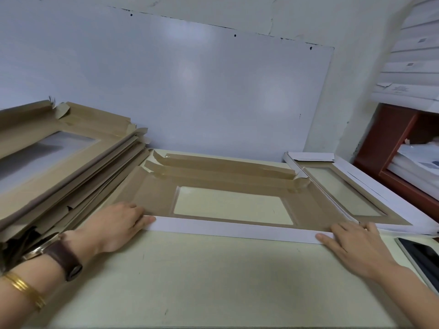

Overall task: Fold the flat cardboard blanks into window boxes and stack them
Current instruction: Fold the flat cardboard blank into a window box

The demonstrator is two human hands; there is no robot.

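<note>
1. Both hands are clamped on the same strip. The left hand (118, 224) pinches the 9 o'clock end of the white flap (237, 231), thumb flat on its white face and fingers curled behind. The right hand (351, 245) pinches the 3 o'clock end the same way.
2. That flap is the near edge of the cardboard blank (213, 184), which lies in the middle of the table (202, 281). It is matte brown on the upturned side and white on the flap's outer face.
3. A rectangular window (232, 205) of clear film with rounded corners sits in the blank's centre. Long narrow flaps with glossy creases lie toward 12 o'clock.
4. At 9 o'clock a slanted stack of blanks (71, 167) crowds the left hand, its edges just beside the worked blank.
5. At 2 o'clock a folded window box (356, 193), white outside, touches or overlaps the blank's far right corner.
6. At 4 o'clock lies a dark-screened tablet (422, 255), close to the right wrist.
7. A whiteboard (190, 79) stands at 12 o'clock. A brown-strapped watch (61, 255) and gold bangles (23, 288) are on the left arm.
</note>
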